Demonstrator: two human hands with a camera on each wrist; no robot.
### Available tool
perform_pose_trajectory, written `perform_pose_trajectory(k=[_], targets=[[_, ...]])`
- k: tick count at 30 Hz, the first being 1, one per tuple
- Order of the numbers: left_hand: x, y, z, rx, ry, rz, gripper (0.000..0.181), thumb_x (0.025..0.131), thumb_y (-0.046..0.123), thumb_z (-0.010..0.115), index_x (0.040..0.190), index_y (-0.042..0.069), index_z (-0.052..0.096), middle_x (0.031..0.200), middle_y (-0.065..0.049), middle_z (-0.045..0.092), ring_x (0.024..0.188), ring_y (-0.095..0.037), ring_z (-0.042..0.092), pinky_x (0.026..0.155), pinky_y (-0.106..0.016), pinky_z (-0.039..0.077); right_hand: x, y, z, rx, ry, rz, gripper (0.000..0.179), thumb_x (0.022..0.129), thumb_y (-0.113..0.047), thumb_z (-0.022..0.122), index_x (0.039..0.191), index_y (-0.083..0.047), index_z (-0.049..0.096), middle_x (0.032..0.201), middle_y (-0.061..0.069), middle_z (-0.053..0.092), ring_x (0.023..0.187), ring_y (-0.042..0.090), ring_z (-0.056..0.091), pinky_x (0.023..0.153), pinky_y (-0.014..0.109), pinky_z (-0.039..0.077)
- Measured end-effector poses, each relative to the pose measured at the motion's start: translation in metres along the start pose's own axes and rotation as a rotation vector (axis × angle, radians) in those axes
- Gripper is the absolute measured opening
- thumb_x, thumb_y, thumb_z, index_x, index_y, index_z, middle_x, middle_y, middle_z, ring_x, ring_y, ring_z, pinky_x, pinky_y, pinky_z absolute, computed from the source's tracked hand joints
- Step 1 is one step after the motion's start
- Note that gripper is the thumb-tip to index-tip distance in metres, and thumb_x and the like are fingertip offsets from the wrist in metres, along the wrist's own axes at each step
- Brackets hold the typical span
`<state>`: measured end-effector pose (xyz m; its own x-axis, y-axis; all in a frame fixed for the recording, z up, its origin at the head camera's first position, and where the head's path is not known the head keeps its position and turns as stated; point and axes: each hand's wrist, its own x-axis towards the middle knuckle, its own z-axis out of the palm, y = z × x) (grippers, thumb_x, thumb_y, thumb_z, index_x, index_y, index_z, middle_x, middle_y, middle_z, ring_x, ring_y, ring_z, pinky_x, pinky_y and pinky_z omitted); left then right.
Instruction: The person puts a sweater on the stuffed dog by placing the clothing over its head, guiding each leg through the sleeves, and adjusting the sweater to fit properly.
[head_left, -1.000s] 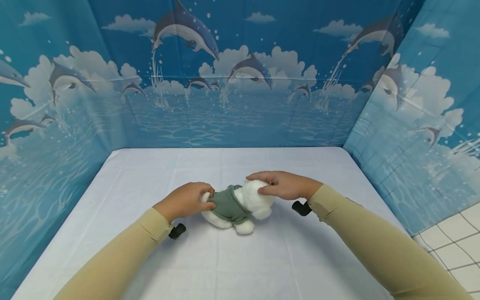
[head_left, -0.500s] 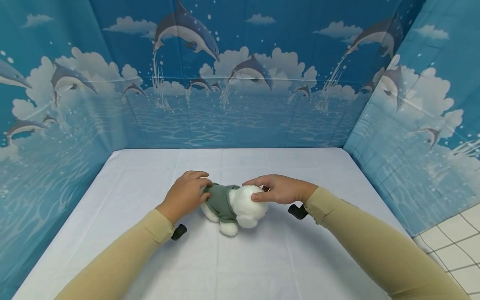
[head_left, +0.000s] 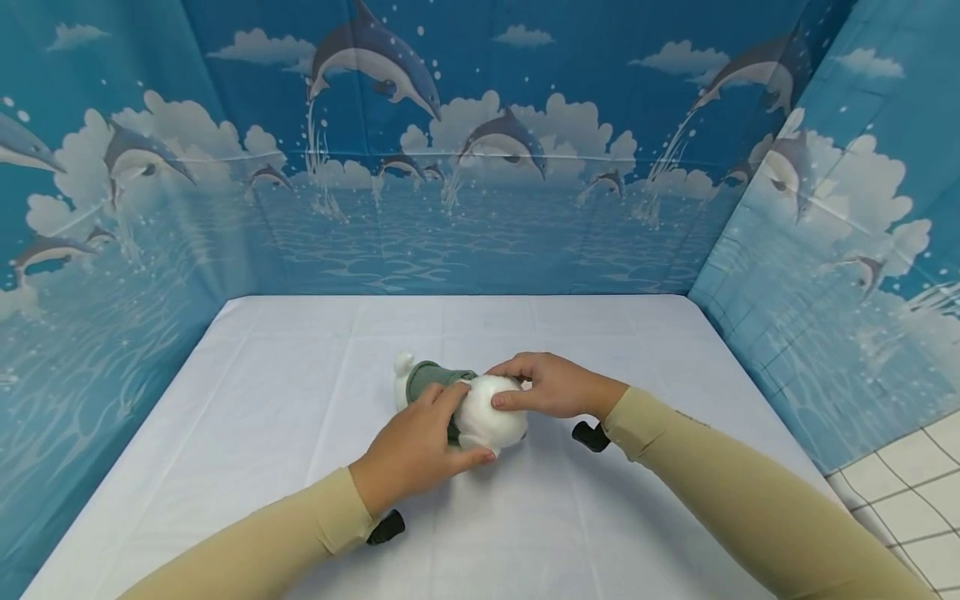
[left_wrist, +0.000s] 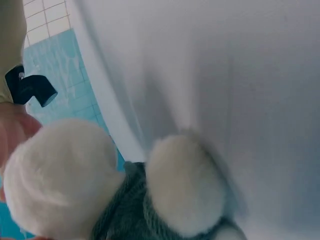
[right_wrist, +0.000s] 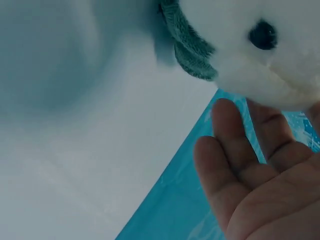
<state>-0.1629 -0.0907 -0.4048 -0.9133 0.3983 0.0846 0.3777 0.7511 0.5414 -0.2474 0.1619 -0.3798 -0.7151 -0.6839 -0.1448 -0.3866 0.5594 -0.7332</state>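
A white plush toy [head_left: 491, 412] in a green knitted sweater [head_left: 438, 379] lies on the white-covered table, its head toward the right. My right hand [head_left: 555, 385] grips the head from the right with thumb and fingers. From the near side, my left hand [head_left: 420, 442] holds the toy about the neck and head, its thumb under the near edge of the head. The left wrist view shows the head [left_wrist: 62, 175] and one furry limb [left_wrist: 185, 187] close up. A black eye [right_wrist: 263, 35] appears in the right wrist view, above the fingers of my right hand [right_wrist: 270, 170].
White cloth [head_left: 600, 508] covers the table around the toy. Blue dolphin-print curtains [head_left: 480, 225] stand behind it and along both sides. White tiles [head_left: 907, 483] show at the lower right. A black device [head_left: 590, 436] sits under each wrist.
My left hand has left the toy's rear end and come round the near side to its neck and head. The toy has turned and shifted left, with my right hand following the head.
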Motion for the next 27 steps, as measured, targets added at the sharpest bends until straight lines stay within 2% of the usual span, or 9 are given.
perform_pose_trajectory(k=[6, 9, 14, 16, 18, 22, 25, 27], targets=[[0.002, 0.000, 0.004, 0.033, 0.046, 0.015, 0.079, 0.091, 0.055, 0.080, 0.152, 0.014, 0.049, 0.131, -0.009, 0.060, 0.108, -0.024, 0.066, 0.091, -0.043, 0.058, 0.000, -0.002, 0.008, 0.036, 0.017, 0.006, 0.049, 0.101, -0.045, 0.071, 0.143, -0.020, 0.065, 0.134, 0.004, 0.064, 0.106, 0.020, 0.063, 0.085, 0.036, 0.059], [0.004, -0.002, 0.003, 0.025, 0.057, 0.039, 0.074, 0.094, 0.049, 0.079, 0.151, 0.012, 0.049, 0.133, -0.009, 0.061, 0.110, -0.023, 0.066, 0.092, -0.042, 0.058, -0.002, -0.003, 0.009, 0.039, 0.014, -0.013, 0.050, 0.103, -0.044, 0.068, 0.145, -0.018, 0.063, 0.135, 0.007, 0.062, 0.108, 0.020, 0.063, 0.087, 0.036, 0.059], [0.005, -0.006, -0.003, -0.002, 0.075, 0.091, 0.067, 0.097, 0.037, 0.078, 0.152, 0.012, 0.050, 0.134, -0.008, 0.063, 0.112, -0.020, 0.067, 0.094, -0.041, 0.058, -0.007, -0.003, 0.003, 0.083, -0.021, -0.040, 0.048, 0.106, -0.038, 0.066, 0.148, -0.016, 0.059, 0.159, 0.014, 0.046, 0.130, 0.034, 0.062, 0.103, 0.043, 0.057], [0.006, -0.008, -0.006, -0.029, 0.081, 0.104, 0.064, 0.098, 0.033, 0.077, 0.153, 0.013, 0.051, 0.134, -0.007, 0.063, 0.112, -0.019, 0.067, 0.095, -0.041, 0.059, -0.008, -0.003, 0.001, 0.114, -0.044, -0.053, 0.050, 0.106, -0.033, 0.066, 0.152, -0.016, 0.056, 0.166, 0.014, 0.040, 0.134, 0.036, 0.062, 0.106, 0.046, 0.056], [0.007, -0.010, -0.010, -0.060, 0.085, 0.118, 0.062, 0.099, 0.029, 0.075, 0.154, 0.013, 0.051, 0.136, -0.007, 0.063, 0.113, -0.018, 0.067, 0.096, -0.041, 0.059, -0.008, -0.004, 0.000, 0.141, -0.057, -0.059, 0.053, 0.106, -0.029, 0.067, 0.155, -0.015, 0.052, 0.165, 0.013, 0.043, 0.133, 0.034, 0.063, 0.106, 0.044, 0.056], [0.010, -0.014, -0.018, -0.104, 0.067, 0.157, 0.061, 0.102, 0.023, 0.071, 0.157, 0.010, 0.047, 0.140, -0.008, 0.061, 0.113, -0.017, 0.065, 0.093, -0.039, 0.059, -0.007, -0.006, -0.001, 0.176, -0.043, -0.067, 0.058, 0.104, -0.027, 0.070, 0.156, -0.011, 0.049, 0.150, 0.010, 0.059, 0.120, 0.023, 0.070, 0.099, 0.038, 0.059], [0.014, -0.017, -0.025, -0.147, 0.042, 0.183, 0.060, 0.105, 0.020, 0.067, 0.159, 0.009, 0.044, 0.141, -0.009, 0.061, 0.114, -0.018, 0.065, 0.089, -0.037, 0.060, -0.007, -0.009, -0.002, 0.196, -0.008, -0.083, 0.055, 0.103, -0.026, 0.072, 0.150, -0.006, 0.051, 0.146, 0.013, 0.059, 0.113, 0.022, 0.072, 0.096, 0.040, 0.061], [0.017, -0.018, -0.029, -0.178, 0.025, 0.191, 0.059, 0.107, 0.019, 0.064, 0.161, 0.010, 0.041, 0.144, -0.009, 0.059, 0.117, -0.019, 0.065, 0.088, -0.036, 0.060, -0.008, -0.011, -0.002, 0.222, 0.009, -0.098, 0.054, 0.102, -0.024, 0.073, 0.146, -0.004, 0.051, 0.144, 0.016, 0.057, 0.108, 0.024, 0.073, 0.095, 0.046, 0.061]])
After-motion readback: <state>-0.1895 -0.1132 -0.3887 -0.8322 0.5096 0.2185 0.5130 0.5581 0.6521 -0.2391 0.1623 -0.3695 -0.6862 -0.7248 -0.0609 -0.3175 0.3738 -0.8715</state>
